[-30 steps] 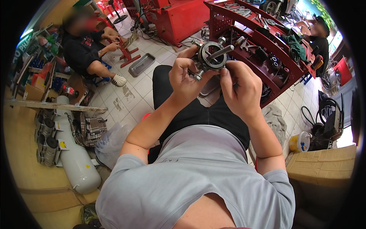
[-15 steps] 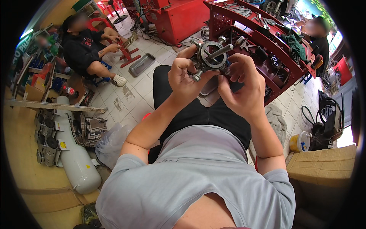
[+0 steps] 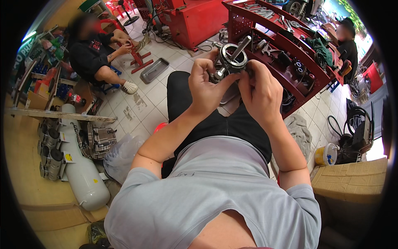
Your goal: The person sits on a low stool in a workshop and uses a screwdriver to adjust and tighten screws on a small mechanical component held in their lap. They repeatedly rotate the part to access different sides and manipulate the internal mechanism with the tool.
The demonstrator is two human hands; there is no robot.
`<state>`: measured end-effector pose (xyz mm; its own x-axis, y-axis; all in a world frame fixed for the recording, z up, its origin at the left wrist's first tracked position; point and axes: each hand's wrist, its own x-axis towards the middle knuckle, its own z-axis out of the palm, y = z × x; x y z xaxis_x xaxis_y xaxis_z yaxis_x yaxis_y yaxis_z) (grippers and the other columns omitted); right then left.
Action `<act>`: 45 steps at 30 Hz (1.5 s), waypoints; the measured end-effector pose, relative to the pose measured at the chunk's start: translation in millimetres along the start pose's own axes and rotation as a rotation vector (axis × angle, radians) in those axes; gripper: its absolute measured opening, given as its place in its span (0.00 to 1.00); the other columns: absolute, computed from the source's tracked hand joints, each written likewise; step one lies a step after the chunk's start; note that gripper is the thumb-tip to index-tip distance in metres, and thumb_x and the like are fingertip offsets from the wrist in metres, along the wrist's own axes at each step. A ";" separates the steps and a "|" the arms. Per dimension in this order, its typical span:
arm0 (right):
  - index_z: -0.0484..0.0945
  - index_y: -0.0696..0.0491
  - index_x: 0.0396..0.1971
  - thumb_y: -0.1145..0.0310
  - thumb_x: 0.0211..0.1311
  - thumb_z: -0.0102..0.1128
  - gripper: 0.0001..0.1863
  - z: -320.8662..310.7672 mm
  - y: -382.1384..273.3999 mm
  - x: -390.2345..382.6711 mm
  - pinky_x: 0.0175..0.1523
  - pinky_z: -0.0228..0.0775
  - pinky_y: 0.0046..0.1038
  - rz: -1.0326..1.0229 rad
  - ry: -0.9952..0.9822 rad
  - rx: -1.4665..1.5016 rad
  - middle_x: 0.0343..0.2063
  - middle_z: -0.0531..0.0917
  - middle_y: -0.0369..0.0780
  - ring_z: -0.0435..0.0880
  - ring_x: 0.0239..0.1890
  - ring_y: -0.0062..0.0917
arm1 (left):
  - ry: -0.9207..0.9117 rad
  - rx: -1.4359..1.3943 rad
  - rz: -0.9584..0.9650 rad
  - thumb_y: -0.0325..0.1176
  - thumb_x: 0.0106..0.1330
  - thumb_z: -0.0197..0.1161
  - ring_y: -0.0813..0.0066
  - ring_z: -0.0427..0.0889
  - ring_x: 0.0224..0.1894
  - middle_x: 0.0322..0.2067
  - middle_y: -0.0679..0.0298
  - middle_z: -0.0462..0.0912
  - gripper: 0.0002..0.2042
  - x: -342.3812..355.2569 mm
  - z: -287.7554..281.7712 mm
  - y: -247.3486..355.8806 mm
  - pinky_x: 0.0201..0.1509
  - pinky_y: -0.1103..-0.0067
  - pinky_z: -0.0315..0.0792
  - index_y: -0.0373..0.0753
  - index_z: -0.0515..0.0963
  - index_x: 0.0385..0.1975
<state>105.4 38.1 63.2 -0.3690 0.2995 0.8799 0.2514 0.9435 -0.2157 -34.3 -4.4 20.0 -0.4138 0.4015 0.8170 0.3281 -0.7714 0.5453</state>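
Observation:
Above my lap I hold a metal ring-shaped assembly point(image 3: 236, 65). Bolts stick out around its side and a thick metal rod point(image 3: 242, 45) slants up through its middle. My left hand point(image 3: 205, 85) is closed around the left side, with the thumb reaching along the lower edge. My right hand point(image 3: 263, 91) pinches at the lower right side, thumb and fingers pressed together next to the other thumb. Whatever small piece may lie between the right fingertips is hidden by the fingers.
A red tool cart point(image 3: 286, 81) with wrenches and loose parts stands ahead to the right. A grey metal tray point(image 3: 154, 70) lies on the tiled floor. Someone sits at the far left holding a red frame point(image 3: 141, 61); another person point(image 3: 347, 45) is at the right.
My right hand has closed from loosely spread fingers to a pinch at the assembly. The ring has tilted, and its rod now points more steeply upward.

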 end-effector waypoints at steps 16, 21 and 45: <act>0.72 0.59 0.36 0.69 0.60 0.54 0.09 21.4 19.6 -5.2 0.30 0.72 0.35 0.138 -0.120 -0.077 0.28 0.80 0.47 0.81 0.27 0.41 | -0.013 0.011 -0.313 0.14 0.52 0.68 0.75 0.76 0.48 0.45 0.58 0.75 0.22 -25.5 3.9 -32.2 0.57 0.77 0.70 0.37 0.62 0.40; 0.74 0.57 0.38 0.66 0.59 0.58 0.12 15.6 17.2 -3.1 0.29 0.71 0.33 0.155 -0.116 -0.032 0.27 0.80 0.45 0.80 0.26 0.39 | -0.008 -0.133 -0.277 0.13 0.51 0.68 0.73 0.76 0.50 0.46 0.58 0.75 0.23 -17.0 6.8 -25.2 0.58 0.75 0.70 0.37 0.61 0.41; 0.68 0.57 0.25 0.60 0.72 0.43 0.18 2.6 39.5 8.1 0.27 0.63 0.36 0.221 -0.184 0.154 0.17 0.71 0.47 0.70 0.20 0.44 | -0.208 -0.725 -0.814 0.34 0.66 0.54 0.65 0.81 0.48 0.48 0.52 0.77 0.19 4.3 -1.7 5.9 0.50 0.75 0.77 0.33 0.65 0.53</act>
<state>110.1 78.2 60.7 -0.4800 0.5065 0.7163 0.2100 0.8591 -0.4667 -35.6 -8.1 26.4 -0.1076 0.9421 0.3175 -0.5793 -0.3189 0.7501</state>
